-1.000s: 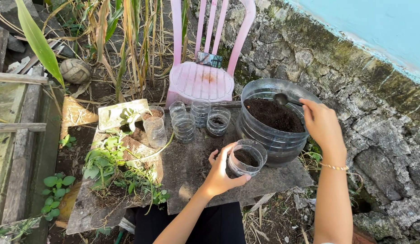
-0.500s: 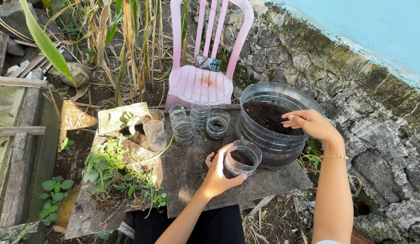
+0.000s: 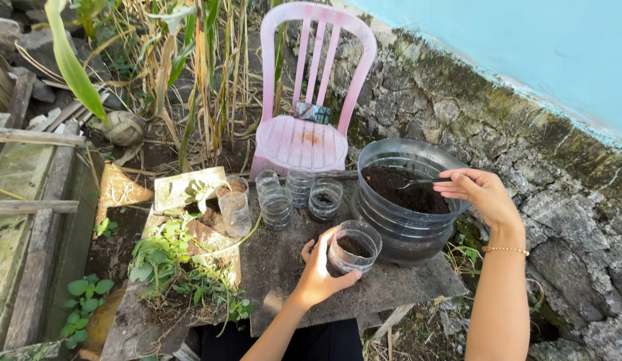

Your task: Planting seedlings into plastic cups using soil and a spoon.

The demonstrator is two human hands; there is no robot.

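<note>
Left hand (image 3: 319,271) wrapped the side of a cut clear plastic cup (image 3: 353,248) part-filled with dark soil, resting on the board (image 3: 284,267) — thin wall, likely light and easily squashed, so best gripped low where the soil stiffens it. Right hand (image 3: 481,194), just beyond and to the right of it, pinched a spoon (image 3: 421,182) handle, bowl over the soil in the large clear tub (image 3: 404,200) touching the cup. Further left of both hands stood more cut cups (image 3: 277,204) and uprooted seedlings (image 3: 170,247); a pink chair (image 3: 304,127) behind.
</note>
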